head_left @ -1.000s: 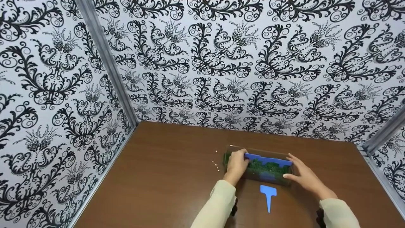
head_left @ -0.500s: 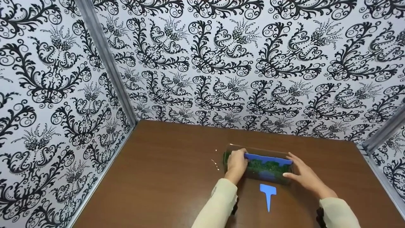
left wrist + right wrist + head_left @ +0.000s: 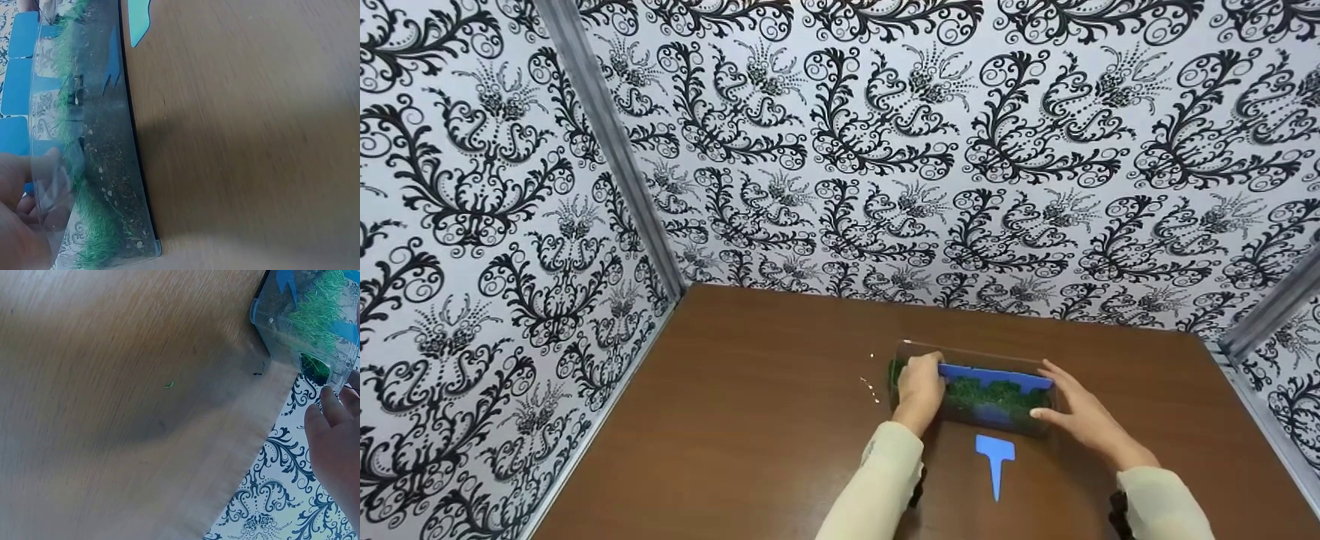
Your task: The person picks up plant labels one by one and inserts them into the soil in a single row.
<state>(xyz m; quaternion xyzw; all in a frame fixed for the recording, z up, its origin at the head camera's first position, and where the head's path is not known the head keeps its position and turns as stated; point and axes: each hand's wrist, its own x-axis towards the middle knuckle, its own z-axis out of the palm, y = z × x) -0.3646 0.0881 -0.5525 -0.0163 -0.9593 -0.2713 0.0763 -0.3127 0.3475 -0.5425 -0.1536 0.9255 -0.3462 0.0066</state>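
A clear rectangular box point(image 3: 960, 415) of dark soil and green artificial grass point(image 3: 994, 394) stands on the table. Several blue plant labels point(image 3: 1001, 377) form a row along its back side. My left hand point(image 3: 921, 388) reaches in over the left part of the box, its curled fingers on the leftmost label point(image 3: 14, 135); the fingertips are partly hidden. At the right end, my right hand point(image 3: 1084, 420) steadies the box between the thumb in front and the fingers behind. One loose T-shaped blue plant label point(image 3: 996, 456) lies flat in front of the box, its point toward me.
The brown wooden table point(image 3: 765, 420) extends left of the box. Patterned walls point(image 3: 840, 135) enclose the back and sides. A tiny green scrap point(image 3: 169, 385) lies on the table, and bright specks point(image 3: 872, 390) show beside the box's left end.
The label at my left fingers sits slightly lower, its top more level with the row. Both hands keep nearly the same places, and the head view has shifted a little.
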